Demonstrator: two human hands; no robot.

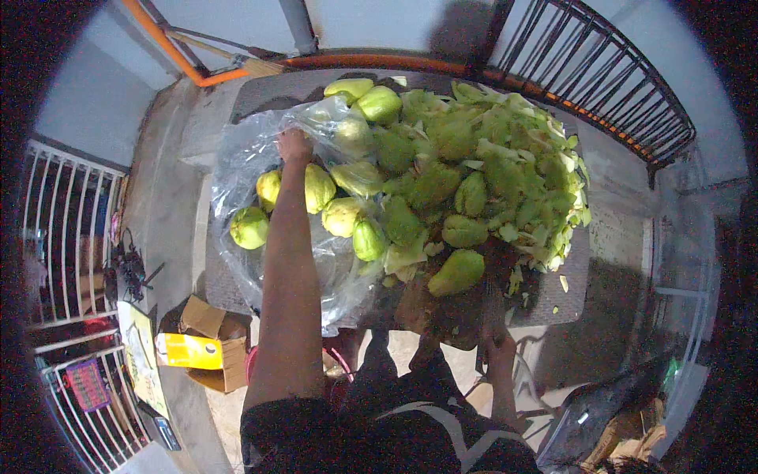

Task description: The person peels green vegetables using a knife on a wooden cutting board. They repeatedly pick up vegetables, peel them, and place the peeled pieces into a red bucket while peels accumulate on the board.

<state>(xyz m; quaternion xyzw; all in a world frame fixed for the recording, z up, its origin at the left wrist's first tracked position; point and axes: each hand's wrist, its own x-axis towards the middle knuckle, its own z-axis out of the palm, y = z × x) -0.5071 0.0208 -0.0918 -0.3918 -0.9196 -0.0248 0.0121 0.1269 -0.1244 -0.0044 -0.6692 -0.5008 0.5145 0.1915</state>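
Observation:
My left hand [295, 145] reaches far over the table, its fingers curled on a clear plastic bag [237, 163]. Several green chayotes lie in or on the bag; one chayote [249, 227] is left of my forearm and another chayote [318, 188] just right of it. My right hand [499, 348] is low, in shadow at the table's near edge. A thin dark item shows beside its fingers, too dim to name. Close by, a chayote [457, 272] rests on a dark board [414, 308]. Beyond spreads a large heap of pale green peelings [503, 154] with whole chayotes among it.
The table [562, 302] has a textured grey top. Below its left side stands an open cardboard box [234, 355]. A black metal rack [598, 83] is at the far right, a broom [260, 66] at the far left. White railings [71, 231] line the left.

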